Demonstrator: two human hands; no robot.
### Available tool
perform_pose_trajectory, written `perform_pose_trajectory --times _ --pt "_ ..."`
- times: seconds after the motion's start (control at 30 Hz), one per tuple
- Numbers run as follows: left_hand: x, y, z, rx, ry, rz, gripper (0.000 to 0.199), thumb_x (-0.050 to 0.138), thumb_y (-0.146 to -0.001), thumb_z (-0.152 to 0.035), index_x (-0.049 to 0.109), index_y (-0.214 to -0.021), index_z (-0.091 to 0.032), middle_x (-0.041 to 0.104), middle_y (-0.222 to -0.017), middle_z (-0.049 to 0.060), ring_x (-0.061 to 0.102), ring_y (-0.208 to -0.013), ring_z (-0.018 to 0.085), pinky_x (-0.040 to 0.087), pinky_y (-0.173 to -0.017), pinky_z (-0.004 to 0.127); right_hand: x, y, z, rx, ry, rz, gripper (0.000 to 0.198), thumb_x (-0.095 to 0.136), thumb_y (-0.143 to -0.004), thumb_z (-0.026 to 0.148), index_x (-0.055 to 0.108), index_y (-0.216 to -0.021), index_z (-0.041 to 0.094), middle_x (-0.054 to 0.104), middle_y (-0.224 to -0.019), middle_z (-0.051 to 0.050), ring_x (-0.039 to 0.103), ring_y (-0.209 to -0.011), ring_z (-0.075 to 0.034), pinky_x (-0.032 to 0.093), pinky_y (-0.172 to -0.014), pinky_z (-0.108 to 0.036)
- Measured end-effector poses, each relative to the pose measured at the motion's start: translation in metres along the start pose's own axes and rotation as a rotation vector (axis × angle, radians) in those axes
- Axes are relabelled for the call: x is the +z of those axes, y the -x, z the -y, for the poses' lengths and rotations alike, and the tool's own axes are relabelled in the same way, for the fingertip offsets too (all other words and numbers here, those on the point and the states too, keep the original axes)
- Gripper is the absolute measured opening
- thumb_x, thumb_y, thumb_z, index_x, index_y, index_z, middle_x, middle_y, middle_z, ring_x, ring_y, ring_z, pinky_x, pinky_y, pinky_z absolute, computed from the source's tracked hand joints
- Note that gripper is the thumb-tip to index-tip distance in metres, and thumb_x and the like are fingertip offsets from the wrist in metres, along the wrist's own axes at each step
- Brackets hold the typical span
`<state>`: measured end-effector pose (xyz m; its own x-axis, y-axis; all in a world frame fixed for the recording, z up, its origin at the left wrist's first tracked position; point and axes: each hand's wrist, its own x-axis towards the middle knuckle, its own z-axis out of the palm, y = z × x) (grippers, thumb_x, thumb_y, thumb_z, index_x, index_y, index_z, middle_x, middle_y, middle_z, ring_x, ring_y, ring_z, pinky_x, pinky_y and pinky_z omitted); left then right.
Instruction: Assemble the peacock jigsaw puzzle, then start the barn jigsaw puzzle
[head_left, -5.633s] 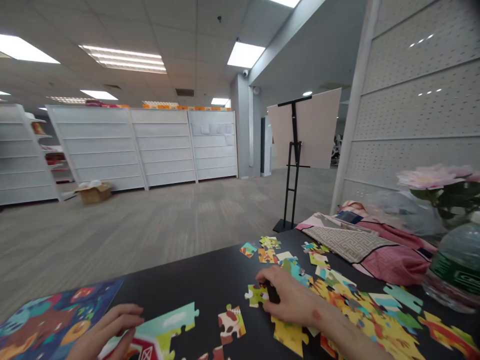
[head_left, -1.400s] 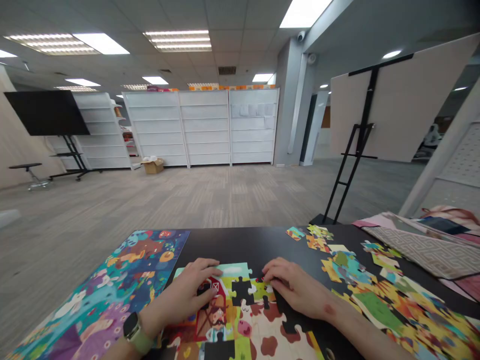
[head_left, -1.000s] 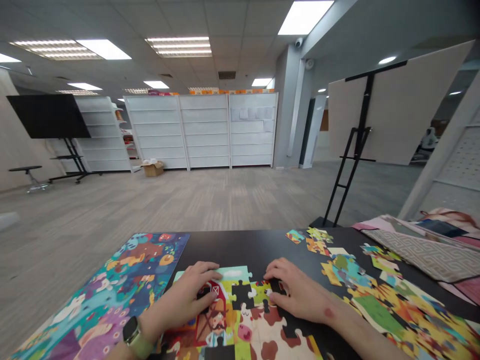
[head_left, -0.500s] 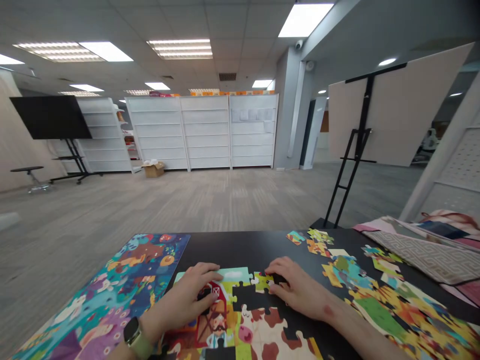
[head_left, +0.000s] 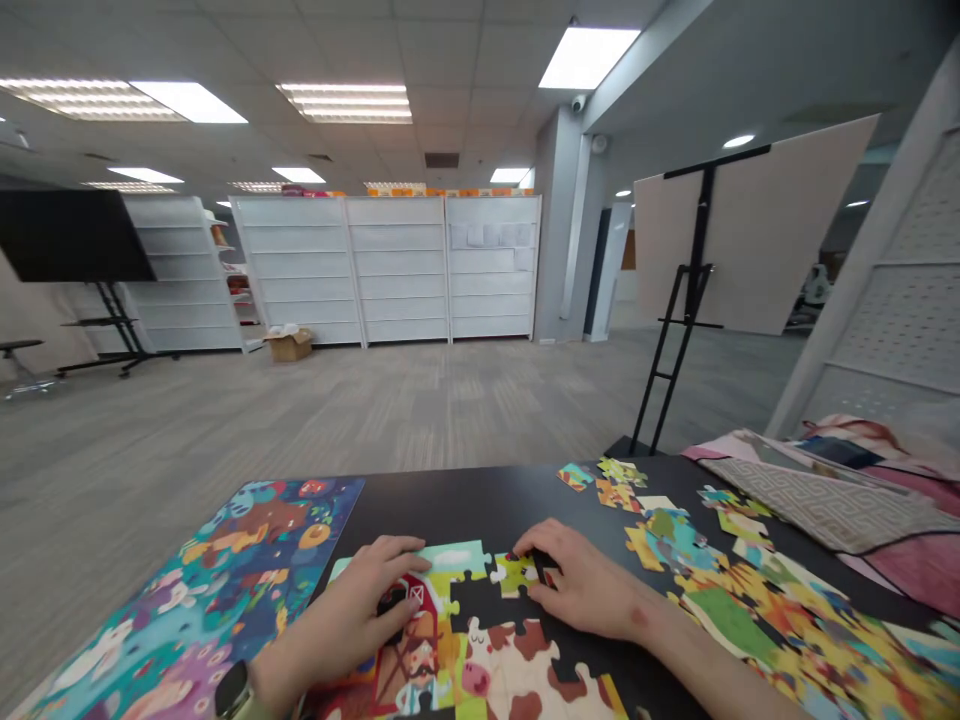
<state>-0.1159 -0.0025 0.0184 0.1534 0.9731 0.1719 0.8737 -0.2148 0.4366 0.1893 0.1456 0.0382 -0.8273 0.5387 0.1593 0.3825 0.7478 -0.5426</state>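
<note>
A partly joined jigsaw puzzle lies on the black table in front of me, showing a red barn, a farmer and a spotted cow. My left hand rests on the barn part, thumb and fingers apart, nothing held. A green puzzle piece with white flowers sits at the right end of the pale sky strip. My right hand has its thumb and fingertips at that piece's right side, gripping it. Below the piece, a dark gap shows between the sky strip and the cow.
A finished-looking blue picture sheet lies at the left. Many loose puzzle pieces are heaped at the right, with several more near the far edge. A patterned bag stands right of them; an easel is beyond the table.
My view has turned slightly to the right, so everything sits further left. Both hands keep nearly the same places on the puzzle, and the green piece stays by the sky strip.
</note>
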Motion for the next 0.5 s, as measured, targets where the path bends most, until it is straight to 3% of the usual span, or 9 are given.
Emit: perform_pose_trajectory --times 0.17,0.3,0.5 --pt "0.021 0.004 0.033 0.065 -0.043 -0.087 0.036 0.055 -0.096 -0.036 0.063 -0.131 -0.038 0.058 -0.145 0.004 0.057 -0.131 0.029 0.051 -0.107 0.045 -0.01 0.009 -0.007 -0.019 0.136 0.047 0.032 0.067 -0.072 0.021 0.069 -0.103 0.023 0.07 -0.108 -0.003 0.061 -0.105 -0.023 0.044 -0.097 -0.037" --pt "0.03 -0.002 0.056 0.13 -0.062 -0.111 0.035 0.058 -0.094 -0.039 0.065 -0.129 -0.039 0.06 -0.143 0.002 0.06 -0.128 0.027 0.053 -0.105 0.042 -0.021 0.018 -0.015 0.044 0.195 0.07 0.029 0.067 -0.072 0.024 0.07 -0.101 0.025 0.071 -0.107 -0.002 0.061 -0.105 -0.023 0.044 -0.095 -0.036" --pt "0.016 0.001 0.034 0.087 -0.086 -0.067 0.034 0.055 -0.096 -0.036 0.066 -0.127 -0.038 0.06 -0.143 0.003 0.059 -0.129 0.027 0.053 -0.105 0.041 -0.027 0.024 -0.022 0.058 0.146 0.052 0.031 0.069 -0.074 0.026 0.069 -0.105 0.025 0.07 -0.108 -0.003 0.062 -0.105 -0.023 0.046 -0.096 -0.035"
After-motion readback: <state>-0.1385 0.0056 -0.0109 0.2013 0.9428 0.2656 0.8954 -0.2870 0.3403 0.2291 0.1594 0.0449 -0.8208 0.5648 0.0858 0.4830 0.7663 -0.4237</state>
